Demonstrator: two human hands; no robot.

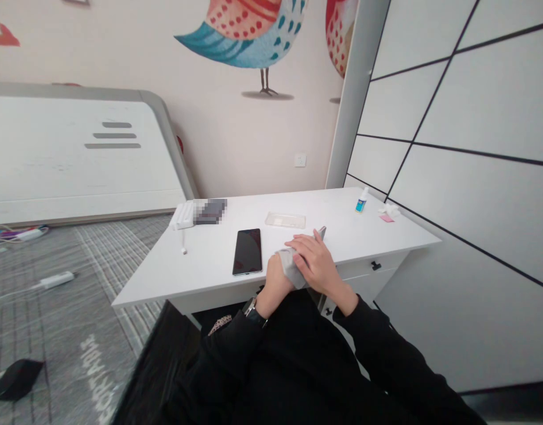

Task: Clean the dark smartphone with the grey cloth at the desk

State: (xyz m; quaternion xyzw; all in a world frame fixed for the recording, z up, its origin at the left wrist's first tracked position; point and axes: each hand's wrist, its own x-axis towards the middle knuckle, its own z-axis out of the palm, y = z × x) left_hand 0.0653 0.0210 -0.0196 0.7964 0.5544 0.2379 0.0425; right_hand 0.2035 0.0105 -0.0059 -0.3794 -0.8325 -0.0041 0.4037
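Note:
Close to the front edge of the desk, my left hand (275, 280) is closed around a light grey cloth (293, 268). My right hand (316, 262) presses on the cloth from the other side, fingers held together. Past the right fingers pokes the end of a thin grey, flat object (323, 231); the rest of it is hidden by hand and cloth, so I cannot tell its kind. A dark-screened smartphone (248, 252) lies face up to the left of my hands. Behind them rests a clear phone case (285, 220).
A white desk (200, 274) carries a small blue-labelled bottle (362, 200), crumpled white tissue (389, 209) with a pink piece, a white power strip (183, 215) and a dark pixelated item (212, 211). Right stands a panelled cabinet wall (475, 195). A black object (17, 379) lies on the carpet.

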